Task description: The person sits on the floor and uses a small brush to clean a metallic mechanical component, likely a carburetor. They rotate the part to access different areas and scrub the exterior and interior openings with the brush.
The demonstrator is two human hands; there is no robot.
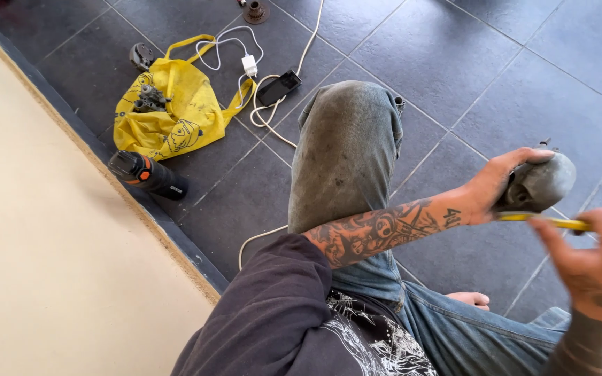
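A: Grey metal part (541,182), rounded housing, w/ the left hand (499,184) gripping it at the right of the scene, held up over the dark floor tiles (454,63). Tattooed forearm is crossing in front of the raised knee in faded jeans (346,153).

B: And the right hand (597,261)?

A: It's sitting at the near right edge, blurred, fingers pinching a thin yellow tool (548,221) whose tip is touching the underside of the grey part. Can't tell what kind of tool, too blurred.

B: What's lying around on the floor?

A: Far left, a yellow bag (175,115) w/ small metal parts on it. Just near of that, a black-and-orange power tool (146,174) is lying on its side beside the edge of a pale board (57,230). A black phone (279,87) is lying right of the bag, w/ a white charger (249,65) and white cable (273,122) trailing past it. Bare foot (472,299) is showing near, beside the jeans.
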